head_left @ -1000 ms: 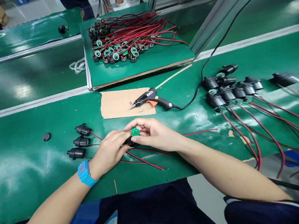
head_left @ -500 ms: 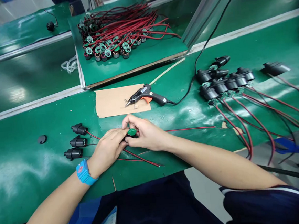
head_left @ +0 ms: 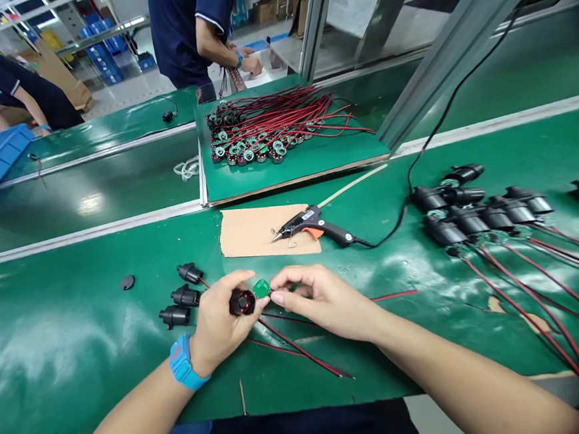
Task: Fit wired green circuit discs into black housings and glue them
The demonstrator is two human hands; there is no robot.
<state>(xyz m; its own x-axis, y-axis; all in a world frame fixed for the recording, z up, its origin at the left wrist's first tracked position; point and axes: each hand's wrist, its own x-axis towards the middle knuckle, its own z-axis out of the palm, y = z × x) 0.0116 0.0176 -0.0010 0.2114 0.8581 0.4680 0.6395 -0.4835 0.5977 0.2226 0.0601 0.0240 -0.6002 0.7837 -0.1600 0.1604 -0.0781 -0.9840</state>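
Wrapped around a black cylindrical housing (head_left: 242, 303), my left hand (head_left: 220, 323) tilts its round end toward me; reddish spots show inside the rim. A small round green circuit board (head_left: 262, 289) sits just right of the housing, close to my left fingertips. My right hand (head_left: 321, 301) is closed at the board's right edge, where a bit of red wire shows; whether it grips board or wire is partly hidden. Left of my left hand lie three black housings (head_left: 185, 296) with wires. Red and black wires (head_left: 304, 349) run out beneath my hands.
A glue gun (head_left: 315, 223) lies on cardboard (head_left: 245, 234) ahead. Several black housings with wires (head_left: 470, 219) are grouped at the right. A raised board (head_left: 306, 169) carries many wired motor-like parts (head_left: 258, 142). A black disc (head_left: 127, 282) lies left. Two people stand beyond the bench.
The view has tilted up. My hands have drawn slightly apart, and the housing's round end now shows in my left hand. The green board is now beside it, at my right fingertips.
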